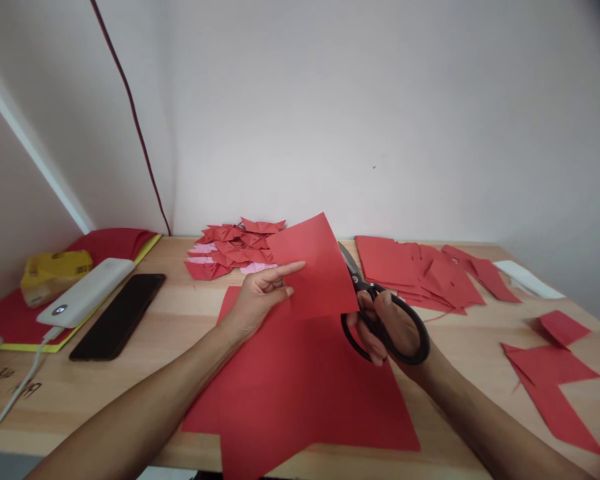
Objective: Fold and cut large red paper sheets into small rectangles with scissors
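Above the middle of the desk, we hold a raised red sheet by its left edge in our left hand. The index finger lies straight across the paper's face, the thumb tip below and apart from it; the grip behind the paper we cannot see. Our right hand is wrapped around black-handled scissors, whose 2 handle loops stand apart. A dark blade shows just beside the sheet's right edge; we cannot tell whether its partner is behind the paper.

We judge a crooked cut the likeliest fault: with the sheet held at 1 side only, its free side could bend away as the blades close. If the left index finger slid right, it could enter their path. Larger red sheets lie directly beneath, so a lifted layer might get snipped too. Their lowest corner hangs past the desk's front edge, where a brush from us could drag it.

Folded red and pink paper pieces crowd behind the left hand, near the wall. Beyond the scissors, cut red paper limits outward reach. Bare wood between our right forearm and the red offcuts gives elbow room; on the left, a dark phone lies near our left forearm without touching it.
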`<state>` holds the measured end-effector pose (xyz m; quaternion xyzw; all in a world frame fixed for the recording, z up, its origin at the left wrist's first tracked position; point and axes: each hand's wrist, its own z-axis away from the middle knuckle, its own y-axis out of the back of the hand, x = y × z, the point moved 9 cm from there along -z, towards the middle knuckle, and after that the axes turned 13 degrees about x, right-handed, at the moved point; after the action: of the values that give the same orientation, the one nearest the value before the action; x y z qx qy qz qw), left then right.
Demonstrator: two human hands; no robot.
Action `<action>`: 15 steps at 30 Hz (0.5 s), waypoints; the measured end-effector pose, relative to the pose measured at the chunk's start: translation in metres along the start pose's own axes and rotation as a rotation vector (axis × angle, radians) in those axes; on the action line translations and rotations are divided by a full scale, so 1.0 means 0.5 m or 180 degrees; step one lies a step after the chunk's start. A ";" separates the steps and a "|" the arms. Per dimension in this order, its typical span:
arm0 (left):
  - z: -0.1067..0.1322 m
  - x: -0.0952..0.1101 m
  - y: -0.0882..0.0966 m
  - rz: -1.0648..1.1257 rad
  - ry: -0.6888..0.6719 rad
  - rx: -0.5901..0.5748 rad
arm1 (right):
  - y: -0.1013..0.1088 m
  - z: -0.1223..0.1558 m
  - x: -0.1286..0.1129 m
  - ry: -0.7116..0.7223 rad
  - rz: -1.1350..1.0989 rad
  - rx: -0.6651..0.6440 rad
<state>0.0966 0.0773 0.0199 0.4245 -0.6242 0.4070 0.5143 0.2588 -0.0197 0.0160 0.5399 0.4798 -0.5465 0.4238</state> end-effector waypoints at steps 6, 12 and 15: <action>-0.001 -0.002 0.001 -0.0025 -0.0015 0.0043 | 0.006 -0.003 0.002 -0.0007 0.0104 0.0115; 0.001 -0.002 -0.001 -0.0030 -0.0011 0.0030 | -0.019 -0.001 0.007 -0.0107 -0.0350 -0.0274; 0.001 -0.005 -0.001 -0.0008 0.0001 0.0035 | -0.031 0.002 0.003 -0.0032 -0.0478 -0.0485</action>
<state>0.0970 0.0771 0.0175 0.4280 -0.6214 0.4099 0.5126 0.2433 -0.0177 0.0157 0.4659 0.5569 -0.5413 0.4239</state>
